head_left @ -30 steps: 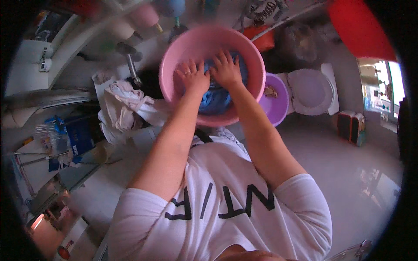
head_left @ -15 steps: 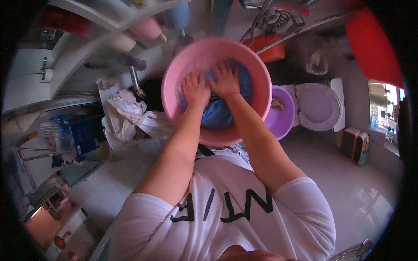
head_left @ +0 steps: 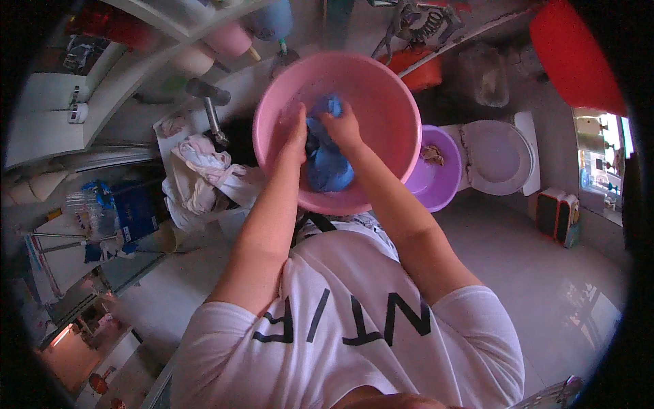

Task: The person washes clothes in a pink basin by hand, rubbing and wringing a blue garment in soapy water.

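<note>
Head view looks down on both forearms reaching into a round pink basin (head_left: 381, 102) of smooth plastic. Left hand (head_left: 298, 140) presses flat-fingered against the side of a wet blue cloth (head_left: 327, 163); right hand (head_left: 343, 127) is clenched around the cloth's upper end. Bunched and soft, the cloth runs lengthwise from the hands' near side up between them (its far tip peeks above the right hand). Beyond the right hand sit a smaller purple basin (head_left: 443, 184) and a white toilet (head_left: 501, 157).
</note>
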